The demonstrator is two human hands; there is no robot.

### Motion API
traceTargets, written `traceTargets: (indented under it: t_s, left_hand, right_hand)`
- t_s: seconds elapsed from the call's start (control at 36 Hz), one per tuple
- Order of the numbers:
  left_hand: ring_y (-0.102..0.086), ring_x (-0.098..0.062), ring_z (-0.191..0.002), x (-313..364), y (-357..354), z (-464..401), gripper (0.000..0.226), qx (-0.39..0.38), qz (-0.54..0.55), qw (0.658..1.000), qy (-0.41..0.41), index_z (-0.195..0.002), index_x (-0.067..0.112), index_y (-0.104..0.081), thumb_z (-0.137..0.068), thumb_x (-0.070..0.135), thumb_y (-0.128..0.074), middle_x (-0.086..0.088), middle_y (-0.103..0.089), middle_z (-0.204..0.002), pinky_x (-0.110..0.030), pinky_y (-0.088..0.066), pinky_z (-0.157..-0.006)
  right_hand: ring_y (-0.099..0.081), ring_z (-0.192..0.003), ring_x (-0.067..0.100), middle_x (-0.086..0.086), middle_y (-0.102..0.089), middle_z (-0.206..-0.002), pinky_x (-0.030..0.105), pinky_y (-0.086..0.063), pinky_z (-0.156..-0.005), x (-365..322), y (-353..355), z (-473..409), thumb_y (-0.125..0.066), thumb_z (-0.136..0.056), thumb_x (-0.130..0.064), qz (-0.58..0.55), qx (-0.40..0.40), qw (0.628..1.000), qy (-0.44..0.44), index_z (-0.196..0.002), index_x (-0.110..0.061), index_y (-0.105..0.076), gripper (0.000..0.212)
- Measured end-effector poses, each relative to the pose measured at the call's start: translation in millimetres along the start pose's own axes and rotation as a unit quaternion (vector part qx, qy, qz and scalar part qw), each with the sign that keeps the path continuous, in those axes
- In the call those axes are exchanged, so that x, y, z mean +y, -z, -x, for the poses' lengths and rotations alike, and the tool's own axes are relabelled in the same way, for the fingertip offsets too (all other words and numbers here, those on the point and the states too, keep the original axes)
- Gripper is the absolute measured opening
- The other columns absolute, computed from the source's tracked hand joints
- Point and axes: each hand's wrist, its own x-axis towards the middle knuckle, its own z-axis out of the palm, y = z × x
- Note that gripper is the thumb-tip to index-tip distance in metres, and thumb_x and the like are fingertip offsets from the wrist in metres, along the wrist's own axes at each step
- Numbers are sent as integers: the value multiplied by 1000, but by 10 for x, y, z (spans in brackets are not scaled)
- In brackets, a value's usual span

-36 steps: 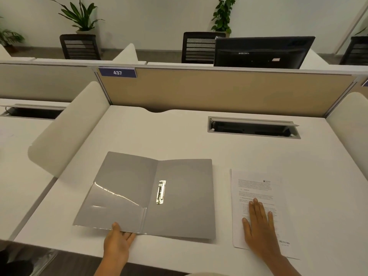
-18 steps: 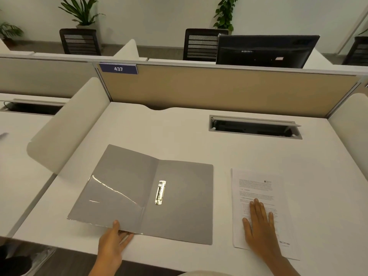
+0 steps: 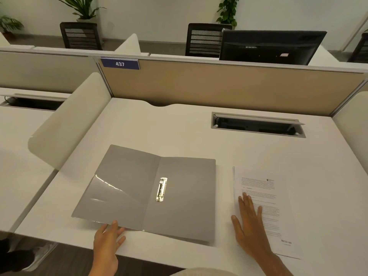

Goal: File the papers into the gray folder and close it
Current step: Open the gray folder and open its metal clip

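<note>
Left hand [image 3: 106,241] is reaching over the near edge of the white worktop [image 3: 179,134], fingers [image 3: 114,226] loosely spread, not gripping anything, tips touching the near edge of the gray folder [image 3: 185,198] on its left flap. Right hand [image 3: 249,222] is lying flat, palm down, fingers [image 3: 247,204] extended and slightly apart, pressing on the left part of the papers [image 3: 266,208], not clenching them. A foot in a light shoe [image 3: 39,253] is showing on the dark floor at lower left.

Gray folder is lying open on the worktop near the front edge, both flaps spread, a clear pocket [image 3: 111,198] glinting on the left flap, a metal clip [image 3: 161,189] sitting just right of the spine. Papers are lying flat just beside the folder's right edge, a narrow strip of worktop between them, printed text facing up.

Farther back, an open cable tray [image 3: 256,125] is sitting recessed in the worktop. Behind it a tan partition [image 3: 219,86] is standing with a blue tag [image 3: 120,64] reading 437. Beyond, a dark monitor [image 3: 268,47], two black chairs [image 3: 80,35] and potted plants [image 3: 227,8] are showing against the wall.
</note>
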Motion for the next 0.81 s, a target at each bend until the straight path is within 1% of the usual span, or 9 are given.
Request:
traceTargets:
  t_s: [0.06,0.17,0.31,0.42,0.5,0.56,0.61,0.69,0.81]
  left_hand:
    - [-63,-36,-128,7,-13,23,55,-2,-3,1000,1,-154,14,-43,-104,27,-60,-15,-60,-145,-56,-48,-113]
    - [-63,-37,-129,10,-21,44,59,-1,-3,1000,5,-157,15,-38,-104,28,-61,-16,-59,-146,-56,-48,-113]
    - [-62,-37,-130,24,-42,70,60,1,-15,1000,1,-158,17,-37,-104,29,-61,-15,-57,-149,-56,-48,-113]
    - [-59,-37,-133,1,-55,98,64,3,-31,999,-10,-159,19,-34,-103,27,-63,-14,-52,-153,-57,-46,-115]
    - [-48,-43,-140,-42,-100,118,79,65,-87,994,-19,-161,16,-27,-97,28,-72,-16,-33,-163,-60,-43,-116]
    - [-41,-48,-140,-52,-166,171,90,100,-174,979,-43,-161,15,-24,-91,29,-79,-16,-22,-163,-64,-42,-114]
    - [-34,-51,-143,-82,-247,219,95,102,-263,953,-114,-159,16,-25,-86,28,-84,-16,-20,-163,-70,-38,-114]
    - [-25,-48,-151,-127,-369,199,92,61,-380,895,-225,-157,16,-33,-83,26,-86,-18,-23,-166,-71,-27,-118]
    - [-34,-42,-147,-76,-550,78,73,-25,-429,864,-263,-150,15,-47,-87,30,-81,-18,-39,-158,-64,-33,-117]
  right_hand:
    - [3,-162,16,-6,2,-176,46,10,-129,-170,-13,-16,-40,-107,-37,-14,-12,999,46,-166,-20,-7,71]
    - [3,-162,14,-9,5,-175,49,7,-127,-450,-82,-40,-36,-109,-41,-14,-49,992,112,-166,-26,0,69]
    - [11,-160,9,-13,12,-174,48,10,-129,-574,-152,-27,-37,-108,-44,-10,-84,990,114,-165,-27,5,73]
    - [19,-158,5,-14,18,-173,51,9,-130,-561,-201,-12,-34,-108,-48,22,-128,986,109,-164,-25,10,75]
    - [24,-156,2,-13,22,-172,52,10,-129,-559,-216,-8,-30,-108,-49,49,-162,981,98,-164,-25,12,75]
    - [25,-155,3,-11,23,-171,52,11,-129,-570,-218,-9,-28,-108,-50,67,-178,978,90,-163,-24,13,74]
    - [25,-156,6,-11,24,-171,53,12,-128,-591,-214,-14,-27,-108,-51,77,-189,976,80,-163,-24,13,74]
    - [24,-157,9,-10,26,-170,54,11,-128,-624,-208,-21,-24,-108,-52,96,-201,972,71,-163,-23,14,74]
    - [24,-157,10,-9,25,-170,54,11,-129,-640,-205,-34,-26,-108,-52,106,-205,971,69,-163,-22,13,74]
